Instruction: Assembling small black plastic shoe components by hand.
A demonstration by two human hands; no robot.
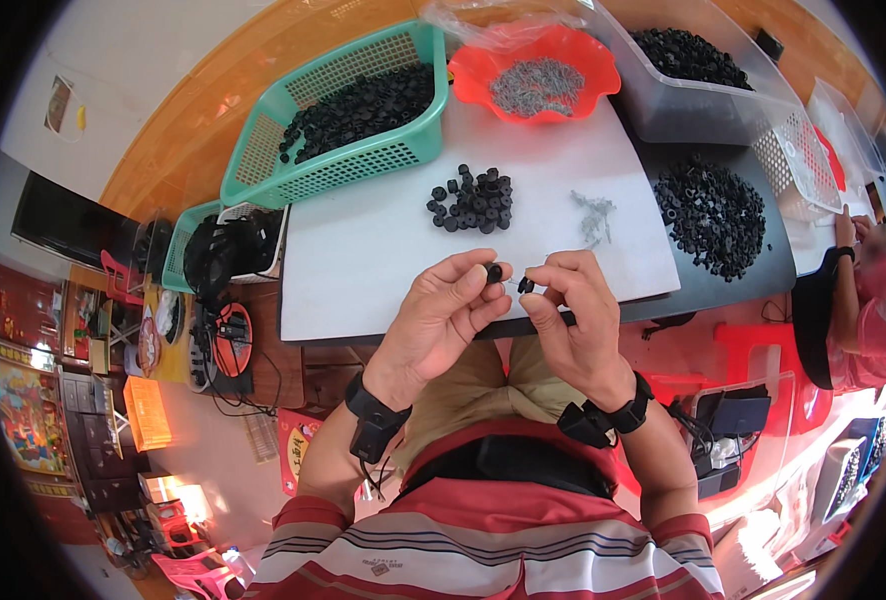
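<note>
Seen from above, a person sits at a white board (383, 250) laid across a table. The left hand (443, 310) pinches a small black ring (495, 272) between thumb and fingertips, closed firmly on it and raised just above the board's near edge. The right hand (575, 310) is close beside it, its fingers pressed together on a smaller dark piece (526, 285), the two parts facing each other and nearly touching, probably so one can be fitted to the other.

Supplies sit within easy reach: a little heap of black rings (473, 200) straight ahead, a small bunch of thin metal pins (595, 215) to its right, and farther back a green basket (343, 170) of rings and a red bowl (538, 85) of pins. A larger pile of black rings (711, 212) lies to the right.

The piece in the right hand is too small to identify. Another person's arm (848, 290) is cut off at the right edge.
</note>
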